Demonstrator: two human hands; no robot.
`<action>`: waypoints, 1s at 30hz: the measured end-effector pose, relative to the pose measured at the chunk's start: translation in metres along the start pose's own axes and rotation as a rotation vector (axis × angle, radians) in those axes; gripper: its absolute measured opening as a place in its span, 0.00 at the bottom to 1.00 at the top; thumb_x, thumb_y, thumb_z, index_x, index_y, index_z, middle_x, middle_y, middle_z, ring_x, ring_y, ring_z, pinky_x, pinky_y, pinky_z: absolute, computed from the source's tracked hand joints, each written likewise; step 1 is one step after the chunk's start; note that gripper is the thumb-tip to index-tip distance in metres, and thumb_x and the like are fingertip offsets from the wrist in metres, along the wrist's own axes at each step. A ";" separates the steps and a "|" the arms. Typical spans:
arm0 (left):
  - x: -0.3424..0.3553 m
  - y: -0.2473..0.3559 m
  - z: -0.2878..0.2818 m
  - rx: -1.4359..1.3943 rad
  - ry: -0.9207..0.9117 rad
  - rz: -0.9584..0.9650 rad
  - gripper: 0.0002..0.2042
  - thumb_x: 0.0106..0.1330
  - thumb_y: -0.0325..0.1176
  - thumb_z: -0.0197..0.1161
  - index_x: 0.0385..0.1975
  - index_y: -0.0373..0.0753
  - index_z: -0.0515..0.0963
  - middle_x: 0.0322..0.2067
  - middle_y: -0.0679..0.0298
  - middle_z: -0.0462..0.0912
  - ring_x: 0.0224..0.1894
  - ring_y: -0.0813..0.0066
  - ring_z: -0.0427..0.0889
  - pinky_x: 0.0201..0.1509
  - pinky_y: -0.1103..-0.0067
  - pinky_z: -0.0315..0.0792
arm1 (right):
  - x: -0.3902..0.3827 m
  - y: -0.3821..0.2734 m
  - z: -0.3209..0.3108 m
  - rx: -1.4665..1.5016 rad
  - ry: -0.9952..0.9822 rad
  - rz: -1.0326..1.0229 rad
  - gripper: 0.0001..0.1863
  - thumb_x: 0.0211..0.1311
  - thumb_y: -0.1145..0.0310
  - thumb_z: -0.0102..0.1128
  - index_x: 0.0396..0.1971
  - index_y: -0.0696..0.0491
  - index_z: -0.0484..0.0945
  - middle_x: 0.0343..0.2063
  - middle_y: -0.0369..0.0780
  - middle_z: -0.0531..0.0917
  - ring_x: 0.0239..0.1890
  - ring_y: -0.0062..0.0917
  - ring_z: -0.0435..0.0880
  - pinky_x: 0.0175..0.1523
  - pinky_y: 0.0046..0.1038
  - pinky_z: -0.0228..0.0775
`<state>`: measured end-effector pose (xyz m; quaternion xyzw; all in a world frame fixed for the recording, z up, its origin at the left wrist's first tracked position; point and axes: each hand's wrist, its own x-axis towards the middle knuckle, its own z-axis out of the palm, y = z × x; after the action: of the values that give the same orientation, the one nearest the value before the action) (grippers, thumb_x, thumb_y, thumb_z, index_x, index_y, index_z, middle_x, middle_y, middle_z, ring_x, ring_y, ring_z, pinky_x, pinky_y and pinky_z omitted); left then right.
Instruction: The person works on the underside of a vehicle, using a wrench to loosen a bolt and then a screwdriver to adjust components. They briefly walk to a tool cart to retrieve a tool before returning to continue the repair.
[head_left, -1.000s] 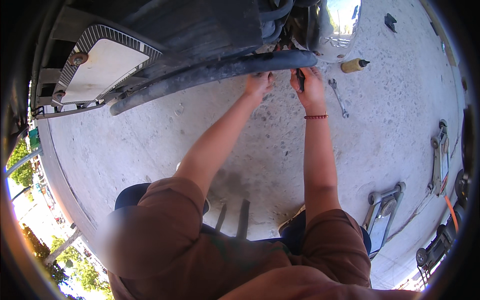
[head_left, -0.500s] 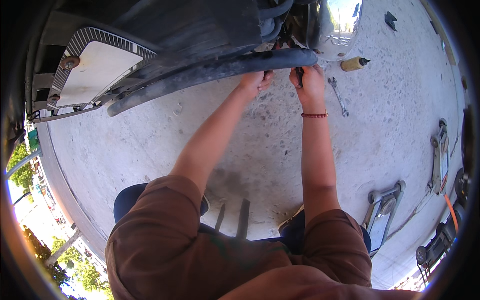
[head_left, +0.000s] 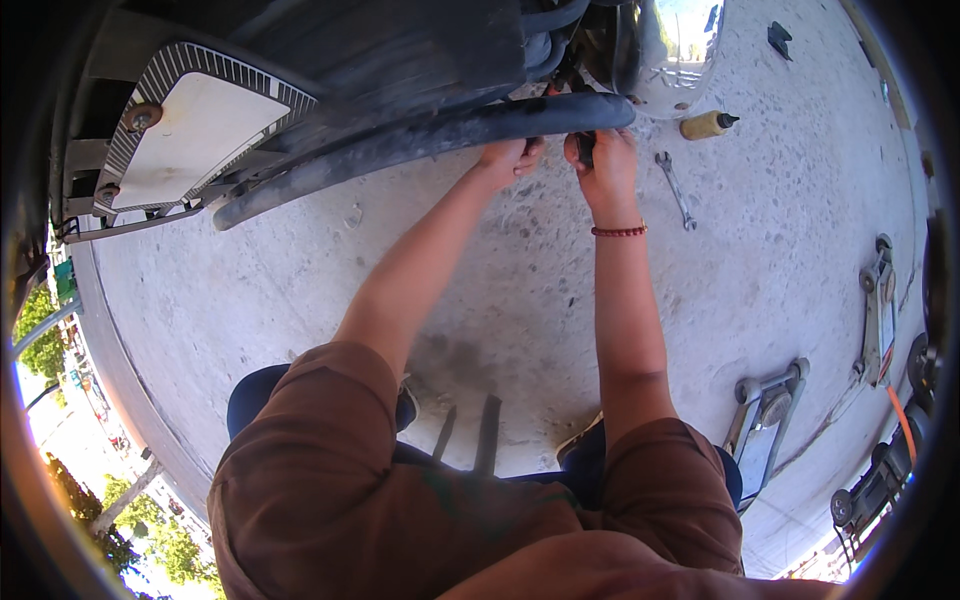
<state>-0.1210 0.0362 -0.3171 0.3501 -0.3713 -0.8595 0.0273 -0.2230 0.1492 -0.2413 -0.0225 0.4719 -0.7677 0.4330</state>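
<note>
A long black rubber-covered bar (head_left: 420, 135) runs along the underside of a dark vehicle (head_left: 330, 60). My left hand (head_left: 512, 158) is curled under the bar, fingers pressing on it. Beside it my right hand (head_left: 598, 168), with a red bead bracelet on the wrist, is closed on a small dark tool (head_left: 586, 146) held up against the bar. What the tool's tip meets is hidden behind the bar.
A spanner (head_left: 675, 188) and a yellow bottle (head_left: 706, 124) lie on the concrete just right of my hands. A chrome part (head_left: 672, 50) hangs above. Floor jacks (head_left: 765, 425) (head_left: 880, 310) sit at the right. A ribbed foot plate (head_left: 190, 125) is at the upper left.
Both hands have shifted slightly up and closer together at the bar; the right hand keeps its hold on the tool.
</note>
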 end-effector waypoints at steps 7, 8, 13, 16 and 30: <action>-0.011 -0.021 0.020 0.114 0.249 0.135 0.13 0.72 0.41 0.54 0.27 0.40 0.69 0.15 0.69 0.68 0.10 0.84 0.58 0.12 0.81 0.53 | 0.005 -0.010 -0.036 -0.275 -0.054 0.122 0.06 0.63 0.72 0.54 0.35 0.58 0.74 0.21 0.38 0.77 0.16 0.22 0.74 0.20 0.22 0.60; -0.011 -0.021 0.014 0.225 0.235 0.181 0.13 0.72 0.42 0.54 0.28 0.40 0.71 0.15 0.69 0.68 0.10 0.84 0.60 0.13 0.81 0.54 | 0.007 -0.006 -0.044 -0.282 -0.056 0.148 0.07 0.63 0.72 0.55 0.37 0.59 0.74 0.21 0.38 0.77 0.16 0.22 0.74 0.20 0.21 0.61; -0.022 -0.026 0.007 0.364 0.279 0.190 0.14 0.71 0.46 0.55 0.40 0.41 0.78 0.15 0.70 0.70 0.12 0.84 0.65 0.14 0.82 0.58 | 0.011 0.022 -0.065 -0.368 0.009 0.238 0.11 0.61 0.72 0.54 0.42 0.60 0.74 0.23 0.39 0.80 0.20 0.22 0.77 0.25 0.21 0.66; -0.019 -0.037 -0.009 0.434 0.374 0.213 0.16 0.71 0.46 0.55 0.45 0.41 0.79 0.14 0.71 0.71 0.12 0.85 0.66 0.15 0.82 0.59 | 0.020 0.032 -0.069 -0.877 0.013 0.052 0.15 0.60 0.70 0.55 0.45 0.62 0.75 0.25 0.41 0.82 0.21 0.26 0.79 0.28 0.23 0.70; -0.036 -0.028 -0.035 0.454 0.368 0.098 0.18 0.69 0.49 0.56 0.42 0.38 0.79 0.17 0.68 0.75 0.12 0.85 0.69 0.15 0.85 0.65 | 0.143 0.091 -0.024 -0.458 -0.092 -0.470 0.17 0.70 0.61 0.48 0.50 0.57 0.73 0.46 0.42 0.79 0.46 0.30 0.79 0.50 0.30 0.75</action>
<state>-0.0657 0.0461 -0.3315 0.4788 -0.5593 -0.6743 0.0564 -0.2646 0.0516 -0.3758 -0.2623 0.5939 -0.7189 0.2485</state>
